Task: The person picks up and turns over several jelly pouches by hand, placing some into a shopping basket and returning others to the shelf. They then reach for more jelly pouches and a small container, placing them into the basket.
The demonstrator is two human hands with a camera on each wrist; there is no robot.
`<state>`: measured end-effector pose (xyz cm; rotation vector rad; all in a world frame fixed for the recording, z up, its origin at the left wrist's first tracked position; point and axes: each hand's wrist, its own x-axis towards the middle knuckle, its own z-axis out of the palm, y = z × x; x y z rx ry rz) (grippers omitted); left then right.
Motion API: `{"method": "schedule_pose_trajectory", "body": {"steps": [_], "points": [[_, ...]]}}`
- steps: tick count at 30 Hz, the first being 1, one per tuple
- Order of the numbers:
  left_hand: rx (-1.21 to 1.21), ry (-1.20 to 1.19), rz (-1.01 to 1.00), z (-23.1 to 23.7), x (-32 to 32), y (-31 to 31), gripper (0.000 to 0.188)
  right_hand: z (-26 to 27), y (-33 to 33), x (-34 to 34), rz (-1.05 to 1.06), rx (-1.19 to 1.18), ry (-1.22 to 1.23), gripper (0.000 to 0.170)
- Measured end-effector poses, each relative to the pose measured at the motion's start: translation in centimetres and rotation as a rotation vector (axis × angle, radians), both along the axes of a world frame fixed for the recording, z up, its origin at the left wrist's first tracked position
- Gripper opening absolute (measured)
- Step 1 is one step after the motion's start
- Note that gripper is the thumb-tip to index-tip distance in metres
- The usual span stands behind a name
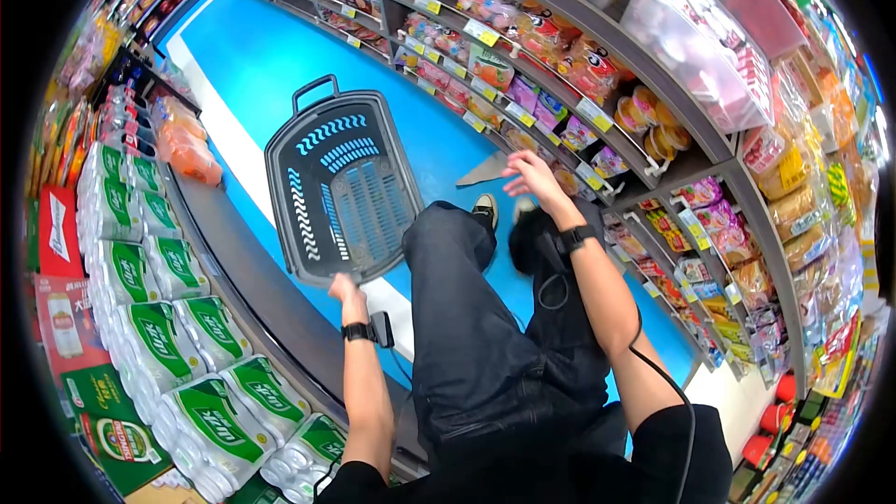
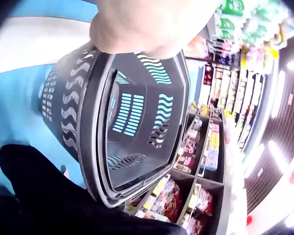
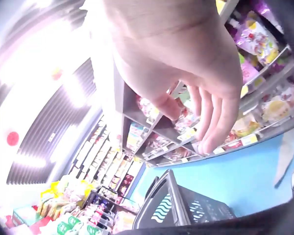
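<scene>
A dark grey shopping basket (image 1: 373,196) with slotted sides hangs in front of my legs; nothing lies inside it. My left hand (image 1: 348,291) grips its near rim, and in the left wrist view the fingers wrap over the basket's edge (image 2: 95,83). At the far end a handle loop (image 1: 315,86) sticks out. My right hand (image 1: 534,177) is in the air beside the snack shelves, its fingers loosely bent and holding nothing. In the right wrist view that hand (image 3: 186,73) hangs above and apart from the basket (image 3: 206,203).
Shelves of bagged snacks (image 1: 551,33) line the right side, with clear bins (image 1: 695,47) on top. Shrink-wrapped green-and-white can packs (image 1: 159,345) are stacked at the left. Between them runs a blue floor aisle (image 1: 247,33) with a white stripe.
</scene>
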<state>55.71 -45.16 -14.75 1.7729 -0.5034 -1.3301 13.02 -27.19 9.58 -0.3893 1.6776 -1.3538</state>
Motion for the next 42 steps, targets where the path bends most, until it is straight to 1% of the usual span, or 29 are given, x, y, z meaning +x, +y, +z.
{"method": "schedule_pose_trajectory", "body": {"steps": [2,3,4,6,7,8,10,11,12,13,14,17,20,21,23,24,25,26,29,31,32,34,35,38,39,42], "points": [[0.215,-0.155,-0.447,4.2,-2.3,-2.2,0.068,-1.0,-2.4,0.0,-0.113,0.103,0.198,0.048],[0.287,-0.111,-0.729,7.0,-3.0,-3.4,0.072,-1.3,-3.1,0.0,-0.166,0.107,0.285,0.062],[0.319,-0.229,-0.805,9.6,-4.1,-3.8,0.068,-1.5,-3.7,-0.1,-0.205,0.165,0.282,0.066],[0.404,-0.154,-0.996,11.0,-4.4,-7.2,0.057,-1.6,-4.7,-1.6,-0.276,0.29,0.287,0.074],[0.301,-0.209,-1.037,12.3,-5.8,-7.9,0.051,-0.7,-4.7,-2.7,-0.217,0.346,0.224,0.087],[0.204,-0.259,-1.071,14.1,-7.3,-8.4,0.045,-2.2,-5.1,-4.2,-0.29,0.406,0.39,0.088],[0.045,-0.343,-1.209,17.7,-11.7,-9.9,0.038,-7.1,-6.4,-7.6,-0.407,0.519,0.741,0.092],[-0.029,-0.224,-1.188,20.3,-14.4,-9.3,0.035,-3.8,-6.1,-7.4,-0.446,0.373,0.561,0.097],[-0.1,-0.11,-1.163,23.0,-17.6,-8.1,0.032,-3.9,-6.6,-8.1,-0.551,0.315,0.538,0.097],[-0.193,-0.052,-1.205,25.1,-20.6,-7.4,0.03,-5.4,-7.1,-9.1,-0.591,0.288,0.593,0.098],[-0.287,0.009,-1.249,26.1,-23.2,-6.8,0.028,-6.8,-7.2,-10.0,-0.636,0.262,0.647,0.099],[-0.439,-0.054,-1.437,24.6,-28.9,-5.5,0.029,-8.8,-8.0,-11.4,-0.67,0.185,0.857,0.097],[-0.379,-0.051,-1.55,19.2,-31.0,-4.6,0.029,-8.6,-8.7,-12.5,-0.604,0.238,0.872,0.098],[-0.437,-0.324,-1.665,18.2,-31.1,-4.1,0.03,-9.1,-8.9,-12.7,-0.656,0.258,0.863,0.096],[-0.543,-0.896,-1.853,17.8,-30.9,-3.5,0.031,-9.2,-8.7,-12.9,-0.639,0.309,0.946,0.091],[-0.485,-0.807,-1.825,17.5,-31.2,-3.6,0.031,-8.8,-9.0,-13.1,-0.638,0.318,0.986,0.089],[-0.433,-0.723,-1.784,17.3,-31.9,-3.8,0.031,-7.4,-9.5,-13.0,-0.653,0.35,0.897,0.077],[-0.384,-0.64,-1.744,17.3,-32.6,-4.0,0.031,-9.1,-9.2,-14.7,-0.632,0.271,1.104,0.068],[-0.411,-0.623,-1.632,17.5,-33.9,-4.0,0.03,-9.4,-9.5,-16.9,-0.57,0.494,1.066,0.072],[-0.398,-0.684,-1.704,16.8,-34.3,-3.7,0.029,-8.4,-11.0,-16.7,-0.536,0.605,1.063,0.078],[-0.389,-0.718,-1.746,16.6,-34.3,-3.6,0.029,-7.9,-11.8,-16.4,-0.473,0.715,1.033,0.078],[-0.357,-0.671,-1.76,16.7,-34.8,-3.3,0.029,-6.5,-12.6,-15.9,-0.361,0.942,0.968,0.08],[-0.348,-0.643,-1.767,16.8,-35.1,-3.2,0.029,-7.6,-12.3,-16.0,-0.38,0.84,1.12,0.08],[-0.424,-0.612,-1.784,16.1,-35.4,-2.8,0.029,-9.0,-12.5,-16.3,-0.449,0.719,1.332,0.073],[-0.426,-0.61,-1.8,16.0,-35.2,-2.8,0.028,-7.7,-12.9,-15.7,-0.36,0.82,1.239,0.063],[-0.446,-0.606,-1.846,15.9,-34.8,-2.7,0.027,-8.1,-13.0,-15.9,-0.279,0.9,1.245,0.051]]}}
